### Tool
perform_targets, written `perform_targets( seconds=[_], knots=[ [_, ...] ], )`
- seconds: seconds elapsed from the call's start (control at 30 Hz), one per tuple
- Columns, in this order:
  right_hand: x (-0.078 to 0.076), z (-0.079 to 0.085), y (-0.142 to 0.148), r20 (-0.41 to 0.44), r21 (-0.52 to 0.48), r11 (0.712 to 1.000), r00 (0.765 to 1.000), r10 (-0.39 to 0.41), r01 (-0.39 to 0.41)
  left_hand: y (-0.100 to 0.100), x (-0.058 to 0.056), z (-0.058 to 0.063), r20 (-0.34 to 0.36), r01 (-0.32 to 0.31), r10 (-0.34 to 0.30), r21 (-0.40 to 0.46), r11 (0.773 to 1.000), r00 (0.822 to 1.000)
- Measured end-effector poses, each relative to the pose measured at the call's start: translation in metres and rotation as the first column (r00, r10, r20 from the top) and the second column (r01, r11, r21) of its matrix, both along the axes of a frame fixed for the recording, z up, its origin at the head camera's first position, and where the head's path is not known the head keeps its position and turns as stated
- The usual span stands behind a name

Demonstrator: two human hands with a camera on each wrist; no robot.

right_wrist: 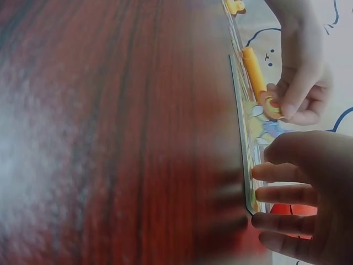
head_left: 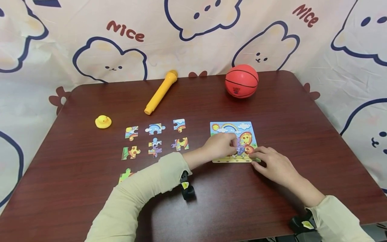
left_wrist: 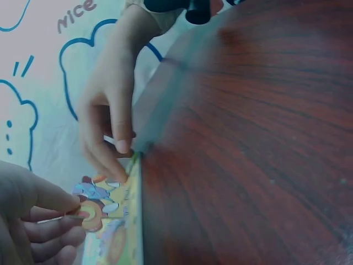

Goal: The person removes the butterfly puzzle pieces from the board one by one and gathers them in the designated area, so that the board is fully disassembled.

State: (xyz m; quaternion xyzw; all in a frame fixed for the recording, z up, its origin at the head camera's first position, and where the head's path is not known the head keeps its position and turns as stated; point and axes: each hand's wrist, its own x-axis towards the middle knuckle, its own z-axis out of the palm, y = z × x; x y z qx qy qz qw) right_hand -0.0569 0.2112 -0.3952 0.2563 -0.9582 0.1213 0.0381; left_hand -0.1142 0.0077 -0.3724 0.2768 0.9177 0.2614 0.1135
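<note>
In the head view, my left hand is over the picture puzzle board, which shows a rainbow, a sun and cartoon figures. Its thumb and fingers pinch a small jigsaw piece, orange and yellow in the right wrist view and mostly hidden from the head view. My right hand has its fingers extended, with the fingertips at the board's lower right edge. In the left wrist view, the pinched piece overlaps the board's printed picture.
Several loose jigsaw pieces lie in rows left of the board; my left sleeve covers part of that area. Farther off are a yellow duck, a yellow toy microphone and a red ball on the brown table.
</note>
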Motion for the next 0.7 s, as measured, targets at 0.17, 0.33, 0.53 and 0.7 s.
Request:
perform_targets(
  seconds=[0.17,0.33,0.53,0.7],
  knots=[
    [-0.002,0.000,0.000,0.009,0.009,1.000,1.000,0.004,-0.004,-0.008,-0.001,0.010,0.068,-0.031,0.026,0.076,0.997,0.997],
    [-0.005,-0.001,0.000,0.006,0.005,1.000,1.000,0.014,-0.014,-0.025,-0.003,0.019,0.111,-0.038,0.022,0.142,0.989,0.994],
    [-0.006,0.001,-0.001,0.002,-0.007,1.000,1.000,0.029,-0.029,-0.054,-0.002,0.028,0.111,-0.077,0.058,0.174,0.982,0.992],
    [-0.007,-0.002,0.000,-0.004,-0.008,1.000,1.000,0.028,-0.028,-0.084,0.002,0.035,0.141,-0.143,0.113,0.220,0.965,0.983]
  ],
)
